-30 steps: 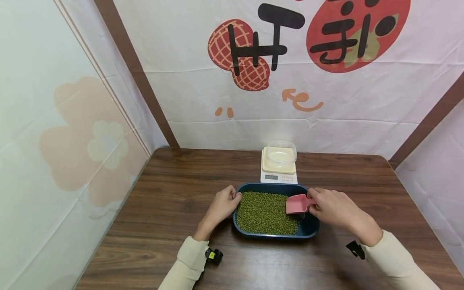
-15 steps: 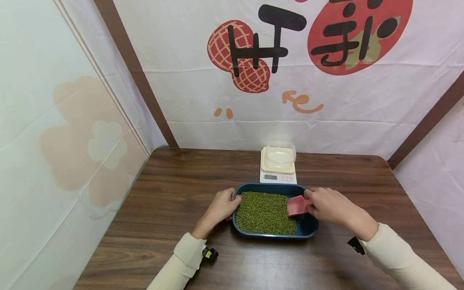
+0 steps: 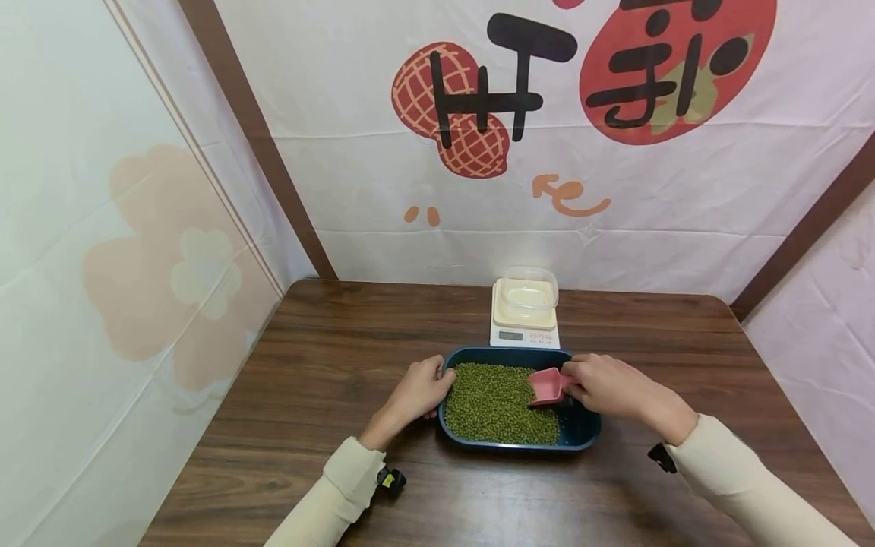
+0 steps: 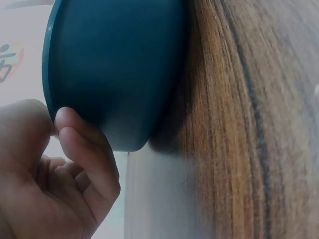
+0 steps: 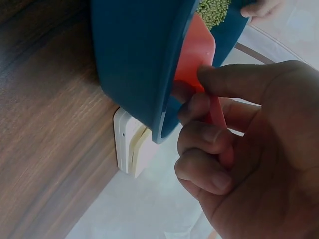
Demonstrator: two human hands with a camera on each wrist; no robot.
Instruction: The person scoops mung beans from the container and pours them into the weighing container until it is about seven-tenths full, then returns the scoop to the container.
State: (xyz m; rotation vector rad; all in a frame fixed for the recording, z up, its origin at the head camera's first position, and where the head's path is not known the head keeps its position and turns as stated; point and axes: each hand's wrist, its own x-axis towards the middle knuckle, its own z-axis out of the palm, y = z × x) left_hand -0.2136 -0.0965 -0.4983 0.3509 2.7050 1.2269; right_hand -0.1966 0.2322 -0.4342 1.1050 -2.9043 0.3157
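Note:
A dark blue tub (image 3: pixel 519 447) on the table holds a spread of green mung beans (image 3: pixel 495 406), with its floor showing at the right end. My left hand (image 3: pixel 415 391) pinches the tub's left rim between thumb and fingers, as the left wrist view also shows on the tub wall (image 4: pixel 119 59). My right hand (image 3: pixel 611 386) grips the handle of a pink scoop (image 3: pixel 547 386) inside the tub. The scoop's front edge meets the beans. In the right wrist view, fingers curl round the scoop's handle (image 5: pixel 217 114).
Behind the tub stands a white kitchen scale (image 3: pixel 525 336) with a small display. A clear plastic container (image 3: pixel 530 290) sits on its cream platform. The brown wooden table (image 3: pixel 328 342) ends at a printed cloth backdrop (image 3: pixel 437 251).
My right hand first drew the scoop slightly right, then moved it left against the beans. My left hand stays on the tub's rim.

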